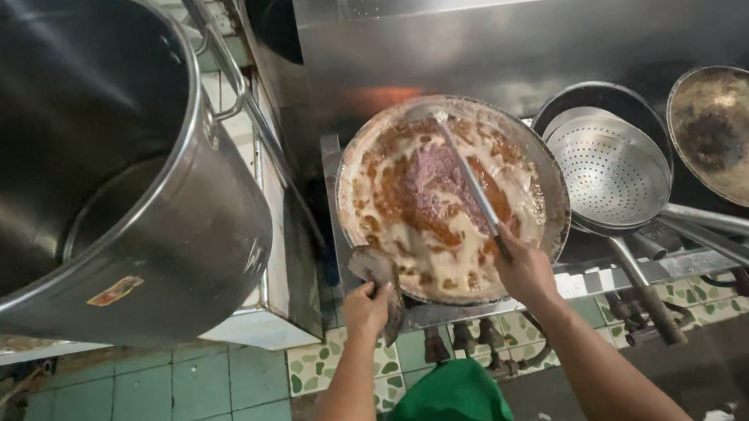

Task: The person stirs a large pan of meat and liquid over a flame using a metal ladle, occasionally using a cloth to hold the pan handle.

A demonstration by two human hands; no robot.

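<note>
A large wok (529,164) sits on the stove, holding a brown-orange sauce with chopped reddish-purple bits in the middle. My left hand (367,305) grips the wok's handle at the near left rim through a grey cloth (372,267). My right hand (524,269) holds the long metal handle of a ladle (469,179) that reaches across the wok into the food.
A very large steel stockpot (148,248) stands at the left on a white counter. To the right of the wok lie a perforated metal strainer (609,169) in a dark pan and an empty worn wok (740,136). A steel backsplash (565,16) rises behind.
</note>
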